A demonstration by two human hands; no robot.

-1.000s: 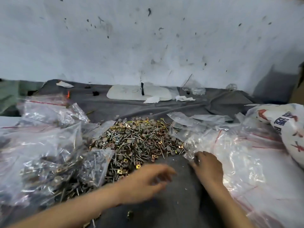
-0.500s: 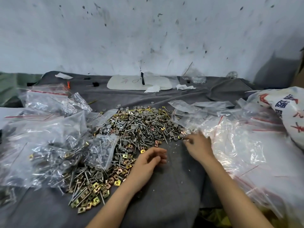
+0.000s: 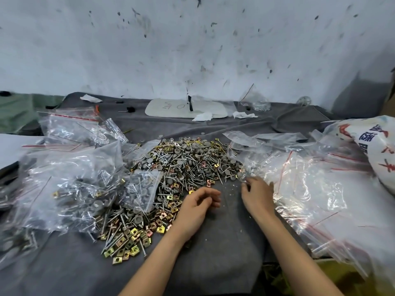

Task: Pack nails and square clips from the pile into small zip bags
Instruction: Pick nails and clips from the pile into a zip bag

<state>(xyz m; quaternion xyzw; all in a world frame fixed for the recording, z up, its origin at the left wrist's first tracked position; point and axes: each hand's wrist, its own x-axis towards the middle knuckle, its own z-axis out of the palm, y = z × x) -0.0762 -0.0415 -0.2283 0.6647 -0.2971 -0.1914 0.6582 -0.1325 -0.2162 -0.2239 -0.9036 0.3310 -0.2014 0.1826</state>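
A heap of nails with grey caps (image 3: 183, 165) lies in the middle of the grey cloth (image 3: 224, 248). Gold square clips (image 3: 132, 240) spread from its near left side. My left hand (image 3: 196, 208) rests on the cloth at the heap's near edge, fingers curled inward; whether it holds anything is hidden. My right hand (image 3: 256, 193) is beside it, fingertips pinching the corner of a clear zip bag (image 3: 243, 176) at the edge of the stack of empty zip bags (image 3: 310, 184) on the right. Filled zip bags (image 3: 70, 189) are piled at the left.
A white printed sack (image 3: 376, 150) sits at the far right. A white board (image 3: 171, 107), paper scraps and a small bag lie at the back by the stained wall. Something yellow shows below the table's right near edge.
The view has tilted down, so the near clips show now. My left hand drew back from the heap and curled. My right hand moved up to the edge of the empty bags.
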